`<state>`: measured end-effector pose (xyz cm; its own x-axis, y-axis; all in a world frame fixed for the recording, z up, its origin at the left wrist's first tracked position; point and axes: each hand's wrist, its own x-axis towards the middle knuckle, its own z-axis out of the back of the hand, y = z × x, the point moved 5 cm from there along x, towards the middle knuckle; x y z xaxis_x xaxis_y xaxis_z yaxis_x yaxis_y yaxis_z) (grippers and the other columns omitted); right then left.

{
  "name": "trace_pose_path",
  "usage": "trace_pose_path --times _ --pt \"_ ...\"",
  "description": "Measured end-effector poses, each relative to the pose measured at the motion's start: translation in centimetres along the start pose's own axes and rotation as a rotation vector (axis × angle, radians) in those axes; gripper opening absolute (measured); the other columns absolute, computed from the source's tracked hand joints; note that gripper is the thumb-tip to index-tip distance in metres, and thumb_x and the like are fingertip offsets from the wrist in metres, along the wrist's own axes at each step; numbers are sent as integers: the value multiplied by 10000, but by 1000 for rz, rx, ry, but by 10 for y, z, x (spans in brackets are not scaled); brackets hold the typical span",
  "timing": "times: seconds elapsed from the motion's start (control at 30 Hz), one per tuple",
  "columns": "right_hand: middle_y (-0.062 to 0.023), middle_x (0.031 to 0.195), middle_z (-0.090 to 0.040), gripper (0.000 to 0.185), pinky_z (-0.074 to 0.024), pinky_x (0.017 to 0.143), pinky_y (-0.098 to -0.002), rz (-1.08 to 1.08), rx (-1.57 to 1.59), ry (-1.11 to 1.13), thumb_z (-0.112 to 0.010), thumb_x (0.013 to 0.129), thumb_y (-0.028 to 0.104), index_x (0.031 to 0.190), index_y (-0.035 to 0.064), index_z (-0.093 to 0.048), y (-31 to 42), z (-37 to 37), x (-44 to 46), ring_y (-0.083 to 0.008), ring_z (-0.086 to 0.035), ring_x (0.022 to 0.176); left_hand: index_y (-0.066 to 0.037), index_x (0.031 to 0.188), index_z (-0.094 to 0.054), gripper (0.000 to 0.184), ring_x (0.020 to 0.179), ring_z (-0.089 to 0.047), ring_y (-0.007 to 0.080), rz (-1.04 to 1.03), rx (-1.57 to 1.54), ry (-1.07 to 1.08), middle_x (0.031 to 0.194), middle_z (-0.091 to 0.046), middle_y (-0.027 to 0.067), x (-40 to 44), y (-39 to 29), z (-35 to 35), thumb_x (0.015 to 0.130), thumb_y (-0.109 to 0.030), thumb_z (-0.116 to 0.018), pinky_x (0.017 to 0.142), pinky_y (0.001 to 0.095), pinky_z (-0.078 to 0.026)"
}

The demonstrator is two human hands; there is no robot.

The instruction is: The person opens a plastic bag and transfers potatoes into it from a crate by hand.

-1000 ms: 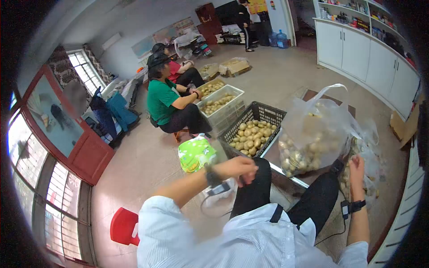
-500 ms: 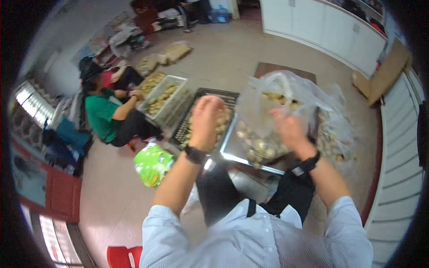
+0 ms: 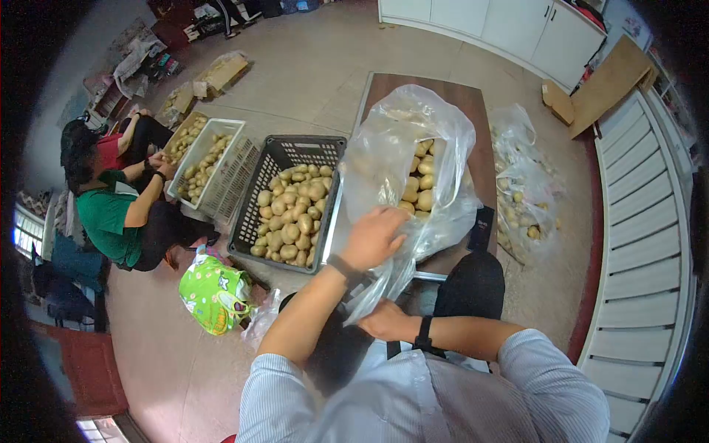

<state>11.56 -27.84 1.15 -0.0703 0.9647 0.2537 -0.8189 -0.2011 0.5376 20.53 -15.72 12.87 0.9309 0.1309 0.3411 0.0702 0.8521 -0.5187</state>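
A clear plastic bag lies on a low brown table, its mouth open and potatoes showing inside. My left hand is at the near left part of the bag, fingers bent together over the plastic. Close to my lap, my right hand is closed round the bag's gathered near edge. Left of the table stands a black crate partly filled with potatoes.
A white crate of potatoes stands farther left, beside a seated person in a green shirt. A green patterned bag is on the floor. Another plastic bag of potatoes lies right of the table. A dark phone-like object rests at the table's right edge.
Both hands were raised and apart; now they are lower, on the bag's near side. The right hand has taken hold of its edge. The view has shifted, showing the bag more plainly.
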Motion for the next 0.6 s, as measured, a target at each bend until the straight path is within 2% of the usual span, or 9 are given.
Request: trace_pose_path --times 0.03,0.1,0.17,0.3,0.33,0.43,0.5,0.57,0.6 --pt "-166 850 -657 169 -529 681 -456 88 -20 -109 -541 805 176 822 39 -638 4 7 3 -339 -653 756 -64 1149 -577 400 1123 -525 341 37 116 164 1151 -595 126 -1 3 -9 776 -189 -652 929 426 -439" --pt "-171 871 -655 163 -525 708 -462 84 -13 -147 -539 803 172 813 36 -630 3 9 7 -342 -652 788 -56 1072 -592 332 1065 -552 325 -13 206 133 1084 -616 126 -7 24 -22 777 -203 -635 874 437 -455" --pt "-172 826 -652 157 -527 696 -461 39 15 -33 -540 797 169 801 36 -622 -1 11 12 -346 -654 770 -75 967 -587 229 930 -569 300 105 459 122 907 -636 93 -13 47 -19 767 -187 -605 764 424 -456" --pt "-168 711 -637 195 -510 638 -469 -32 46 417 -538 839 208 848 32 -618 -6 24 19 -381 -643 694 -66 995 -591 295 919 -578 317 260 580 131 930 -647 106 -24 78 -4 763 -248 -598 752 426 -451" --pt "-159 889 -640 266 -456 783 -469 -89 92 505 -548 882 326 881 65 -595 -9 29 20 -359 -611 822 -58 1015 -585 332 945 -580 334 313 571 151 962 -655 120 -29 89 -3 755 -263 -608 781 445 -454" --pt "-236 937 -625 472 -485 764 -477 77 133 311 -576 859 426 1067 2 -574 -17 60 19 -367 -624 907 -32 1030 -578 390 984 -609 335 603 556 330 1012 -661 153 -48 125 -7 752 -296 -653 823 431 -475" --pt "-235 1035 -597 500 -463 825 -466 38 260 211 -581 854 455 1076 7 -583 -19 92 21 -359 -587 976 -20 1072 -572 430 1017 -613 348 709 468 423 1074 -650 180 -61 148 -8 766 -313 -645 835 441 -480" --pt "-199 1045 -600 474 -456 850 -461 -293 393 216 -581 863 417 1126 23 -587 -43 121 25 -375 -578 960 -4 1104 -564 475 1010 -612 361 773 279 400 1094 -638 189 -70 161 -11 762 -319 -663 835 450 -486" --pt "-192 1065 -596 455 -455 857 -463 -311 329 120 -576 869 399 1127 24 -587 -57 137 28 -376 -574 977 -4 1104 -564 475 1010 -612 361 772 280 401 1094 -638 189 -77 173 -16 762 -319 -663 835 450 -486"
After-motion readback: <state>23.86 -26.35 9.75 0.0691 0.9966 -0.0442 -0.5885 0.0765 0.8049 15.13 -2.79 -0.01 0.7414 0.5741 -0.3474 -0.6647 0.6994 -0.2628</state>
